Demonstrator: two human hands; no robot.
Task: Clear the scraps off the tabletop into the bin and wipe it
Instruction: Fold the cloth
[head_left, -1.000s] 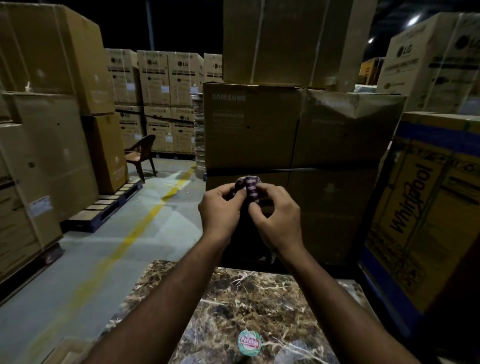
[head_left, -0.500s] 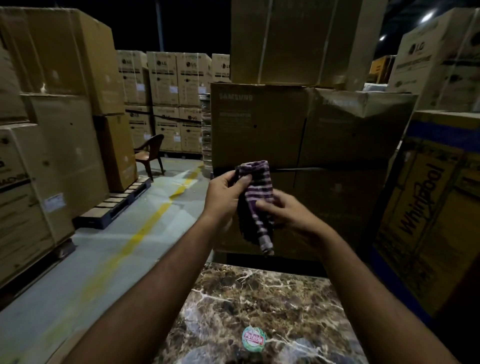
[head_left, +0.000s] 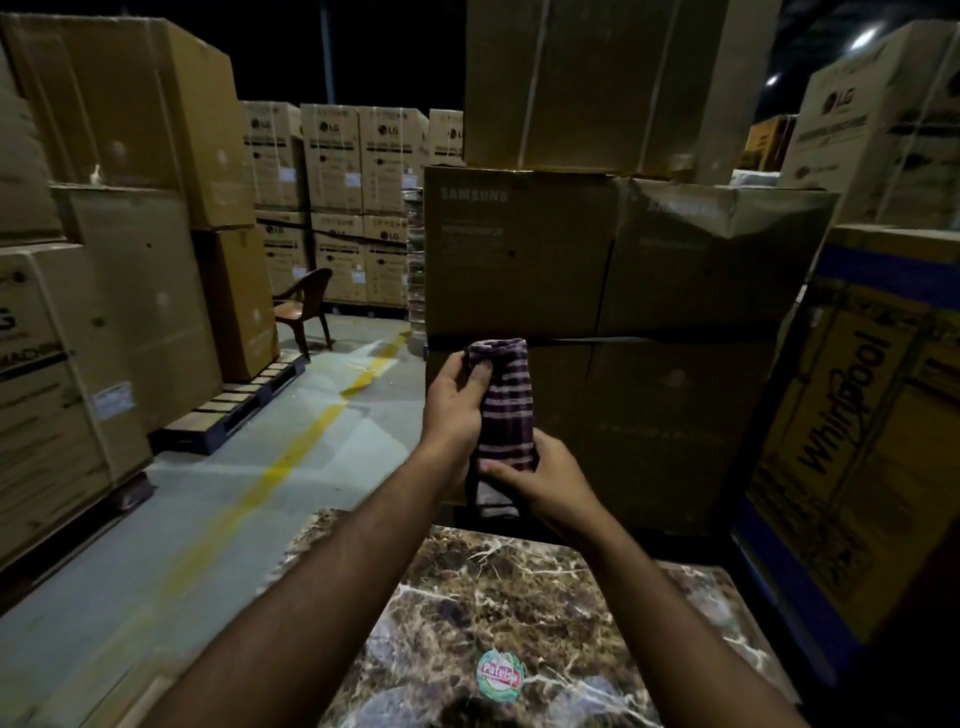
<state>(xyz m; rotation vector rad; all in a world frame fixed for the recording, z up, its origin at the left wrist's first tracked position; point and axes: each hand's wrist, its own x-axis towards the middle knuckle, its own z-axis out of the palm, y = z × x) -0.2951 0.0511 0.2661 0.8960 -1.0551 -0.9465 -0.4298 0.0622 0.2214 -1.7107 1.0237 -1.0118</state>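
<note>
A purple and white striped cloth (head_left: 506, 410) hangs upright in the air above the far edge of the brown marble tabletop (head_left: 498, 587). My left hand (head_left: 452, 410) pinches its bunched top end. Lower down, my right hand (head_left: 545, 480) grips its bottom end, so the cloth is stretched lengthwise between them. A round green and red sticker (head_left: 500, 675) lies on the tabletop near me. No bin and no scraps are in view.
Stacked cardboard appliance boxes (head_left: 597, 260) stand right behind the table, and a yellow and blue box (head_left: 862, 441) is close on the right. On the left lie a concrete aisle with a yellow line (head_left: 291, 457), pallets of boxes and a brown chair (head_left: 304, 306).
The cloth was a small bundle between both hands. My right hand has slid down its length while the left kept the top, so it now hangs stretched out.
</note>
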